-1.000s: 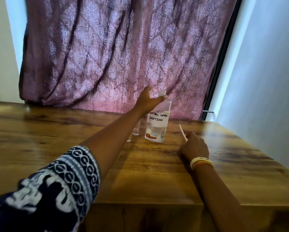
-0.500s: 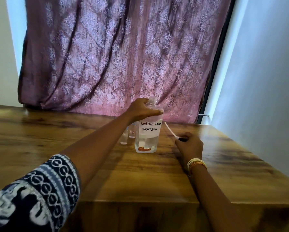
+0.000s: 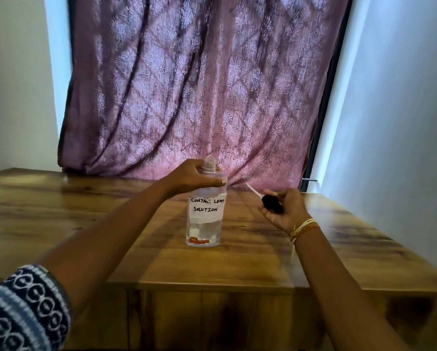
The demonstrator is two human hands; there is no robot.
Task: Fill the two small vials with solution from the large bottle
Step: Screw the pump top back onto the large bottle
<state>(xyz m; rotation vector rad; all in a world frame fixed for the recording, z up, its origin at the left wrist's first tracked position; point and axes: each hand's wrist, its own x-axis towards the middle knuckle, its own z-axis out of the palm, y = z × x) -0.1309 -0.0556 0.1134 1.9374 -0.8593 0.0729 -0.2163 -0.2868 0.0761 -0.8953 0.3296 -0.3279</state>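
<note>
A large clear bottle (image 3: 205,219) with a handwritten "contact lens solution" label stands upright on the wooden table (image 3: 250,264), uncapped, holding clear liquid low down. My left hand (image 3: 194,177) grips it around the shoulder just below the open neck. To the right, my right hand (image 3: 283,211) holds a dropper (image 3: 268,201) by its black bulb, with the thin white tube pointing up and left, away from the bottle. The two small vials are hidden from view.
A purple patterned curtain (image 3: 199,92) hangs behind the table's far edge. A white wall (image 3: 394,138) runs close along the right side. The table's front edge (image 3: 212,287) lies close below my forearms.
My left hand has pulled the bottle toward me, away from the curtain. My right hand has lifted the dropper off the table and turned palm up. The vials have gone out of sight.
</note>
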